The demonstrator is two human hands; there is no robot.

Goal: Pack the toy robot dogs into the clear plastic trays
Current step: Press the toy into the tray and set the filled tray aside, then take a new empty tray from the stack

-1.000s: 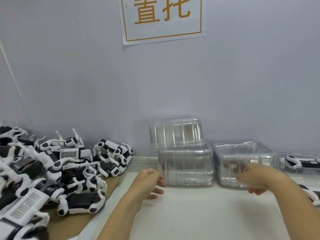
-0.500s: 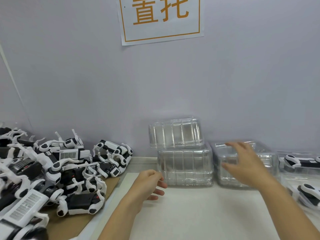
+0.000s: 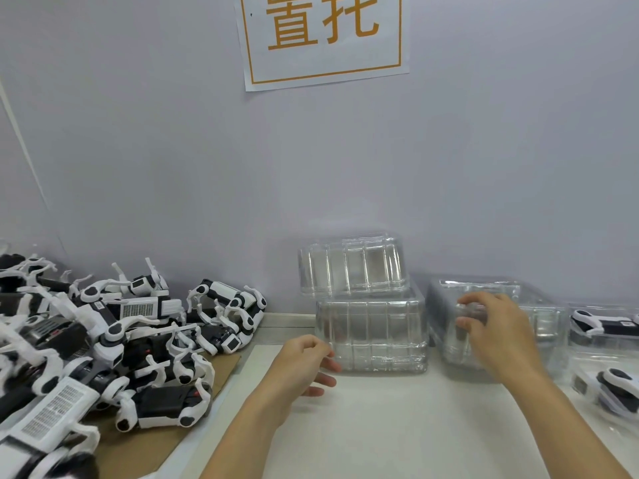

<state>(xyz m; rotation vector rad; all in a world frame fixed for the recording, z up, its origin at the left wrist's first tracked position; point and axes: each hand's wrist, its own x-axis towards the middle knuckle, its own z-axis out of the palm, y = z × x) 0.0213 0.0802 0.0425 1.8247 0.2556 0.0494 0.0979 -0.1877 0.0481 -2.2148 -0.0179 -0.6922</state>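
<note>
The right hand (image 3: 498, 335) curls its fingers over the near rim of the clear tray stack (image 3: 498, 318) at three o'clock, seemingly gripping, though blur hides contact. The left hand (image 3: 304, 363) hangs loosely open, holding nothing. Toy robot dogs (image 3: 114, 344) lie heaped at nine o'clock. Nested trays may cling and lift together; those at far right are cropped

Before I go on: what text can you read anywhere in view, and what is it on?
"置托", orange characters in an orange frame, on the white paper sign on the wall; its top is cut off by the picture edge.
White labels on the toy robot dogs: printed patterns too small to read.
</note>
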